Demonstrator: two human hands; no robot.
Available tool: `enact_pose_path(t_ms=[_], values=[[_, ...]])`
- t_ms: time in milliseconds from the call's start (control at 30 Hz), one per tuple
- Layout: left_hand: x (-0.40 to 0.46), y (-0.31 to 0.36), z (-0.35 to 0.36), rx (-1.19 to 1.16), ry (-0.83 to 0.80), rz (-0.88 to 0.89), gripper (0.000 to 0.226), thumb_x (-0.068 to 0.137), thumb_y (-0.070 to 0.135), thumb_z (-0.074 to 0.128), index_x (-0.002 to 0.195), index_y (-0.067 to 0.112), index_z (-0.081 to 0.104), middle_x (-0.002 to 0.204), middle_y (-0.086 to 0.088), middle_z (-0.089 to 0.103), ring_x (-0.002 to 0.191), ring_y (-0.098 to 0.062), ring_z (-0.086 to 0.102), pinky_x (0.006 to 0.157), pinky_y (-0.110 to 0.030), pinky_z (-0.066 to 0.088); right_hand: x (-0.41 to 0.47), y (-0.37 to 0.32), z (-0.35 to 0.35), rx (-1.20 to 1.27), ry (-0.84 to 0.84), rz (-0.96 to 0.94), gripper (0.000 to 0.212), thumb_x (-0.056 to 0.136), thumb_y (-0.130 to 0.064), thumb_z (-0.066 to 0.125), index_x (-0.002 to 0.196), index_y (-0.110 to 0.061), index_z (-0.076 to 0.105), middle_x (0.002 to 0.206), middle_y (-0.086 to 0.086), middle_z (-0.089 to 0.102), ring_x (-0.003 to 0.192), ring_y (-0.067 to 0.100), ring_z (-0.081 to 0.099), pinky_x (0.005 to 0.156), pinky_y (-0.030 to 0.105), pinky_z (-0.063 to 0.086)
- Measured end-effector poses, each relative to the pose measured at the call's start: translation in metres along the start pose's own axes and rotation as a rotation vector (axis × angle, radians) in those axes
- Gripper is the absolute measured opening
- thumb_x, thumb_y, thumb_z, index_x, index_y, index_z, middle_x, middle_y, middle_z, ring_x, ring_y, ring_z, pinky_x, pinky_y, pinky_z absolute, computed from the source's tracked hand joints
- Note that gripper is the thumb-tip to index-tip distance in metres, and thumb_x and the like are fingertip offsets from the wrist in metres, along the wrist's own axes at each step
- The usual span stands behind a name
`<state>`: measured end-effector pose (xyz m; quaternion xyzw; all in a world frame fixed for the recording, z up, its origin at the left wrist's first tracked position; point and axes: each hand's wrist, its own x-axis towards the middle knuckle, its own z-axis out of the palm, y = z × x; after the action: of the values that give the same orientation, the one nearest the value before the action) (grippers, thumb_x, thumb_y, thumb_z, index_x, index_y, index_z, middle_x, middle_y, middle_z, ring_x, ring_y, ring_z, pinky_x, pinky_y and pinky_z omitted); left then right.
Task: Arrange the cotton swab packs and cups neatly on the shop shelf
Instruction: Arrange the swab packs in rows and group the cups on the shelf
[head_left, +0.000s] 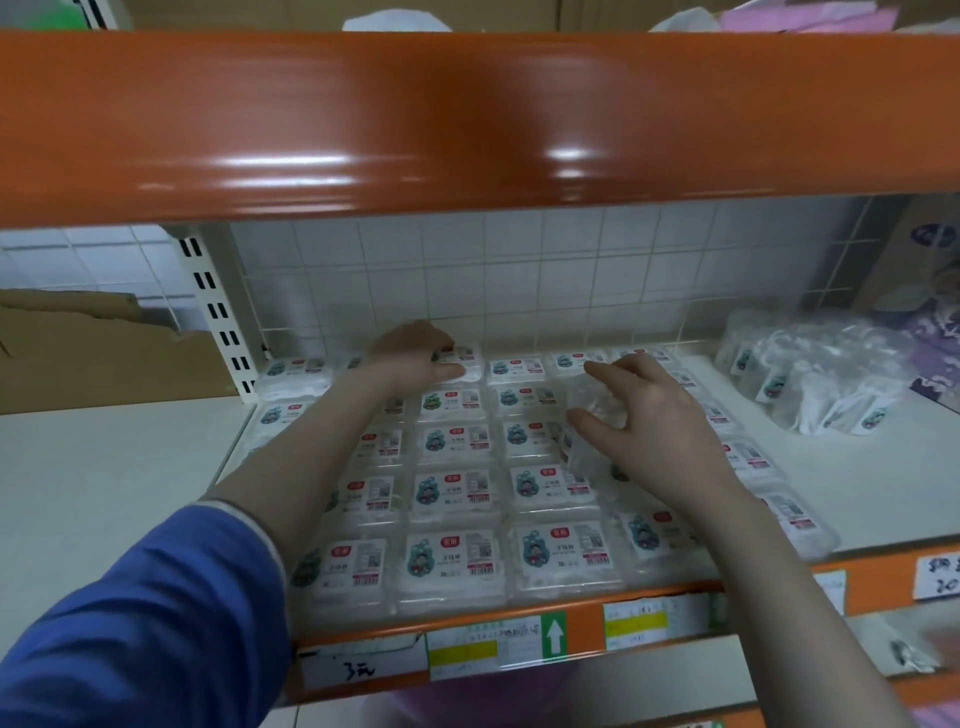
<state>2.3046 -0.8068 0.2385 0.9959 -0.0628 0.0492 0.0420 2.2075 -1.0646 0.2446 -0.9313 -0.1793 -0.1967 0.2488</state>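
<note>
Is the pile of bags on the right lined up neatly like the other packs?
No, the pile of bags lies in a loose crumpled heap.

Dim, greenish light; glare streaks on orange beam (467, 130) at 12 o'clock, wide-angle bowing at edges, soft blur at 5 o'clock

Glossy orange shelf beam (467, 130); white square-tiled back wall (519, 280); clear cotton swab packs (452, 491) with white labels, teal cartoon figures, red logos; blue sleeve (156, 623); yellow-banded price tags (462, 652) bearing a green arrow.
</note>
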Motion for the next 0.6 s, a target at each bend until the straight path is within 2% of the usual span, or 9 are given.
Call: enact_pose_path(t_ms=[167,267,433,600], values=[[-0.004,0.006,0.001,0.015,0.061,0.021,0.041,0.091,0.045,0.049,0.117,0.015,0.060,0.118,-0.006,0.056,0.106,-0.023,0.052,0.088,-0.036,0.046,-0.004,0.002,-0.003,-0.017,0.091,0.067,0.054,0.083,-0.034,0.066,0.131,-0.013,0.054,0.120,0.009,0.053,0.107,0.026,0.054,0.087,0.031,0.041],[-0.013,0.018,0.003,-0.015,0.161,0.028,0.035,0.092,0.039,0.049,0.112,0.013,0.061,0.116,-0.007,0.058,0.105,-0.025,0.053,0.088,-0.036,0.046,-0.009,0.006,-0.008,-0.042,0.149,0.114,0.053,0.082,-0.032,0.067,0.130,-0.013,0.055,0.118,0.011,0.054,0.106,0.029,0.054,0.087,0.033,0.041],[-0.035,0.052,0.011,-0.001,0.310,0.059,0.035,0.094,0.035,0.047,0.117,0.013,0.061,0.114,-0.005,0.060,0.103,-0.022,0.055,0.086,-0.034,0.044,-0.022,0.019,-0.024,-0.053,0.213,0.228,0.053,0.081,-0.033,0.068,0.129,-0.014,0.056,0.120,0.013,0.053,0.105,0.033,0.055,0.088,0.038,0.043],[-0.049,0.099,0.022,-0.092,0.295,0.108,0.040,0.095,0.039,0.045,0.125,0.014,0.055,0.125,-0.005,0.057,0.112,-0.021,0.051,0.094,-0.035,0.042,-0.041,0.045,-0.047,-0.076,0.235,0.303,0.052,0.080,-0.031,0.069,0.127,-0.012,0.057,0.121,0.015,0.052,0.103,0.036,0.055,0.087,0.036,0.041]])
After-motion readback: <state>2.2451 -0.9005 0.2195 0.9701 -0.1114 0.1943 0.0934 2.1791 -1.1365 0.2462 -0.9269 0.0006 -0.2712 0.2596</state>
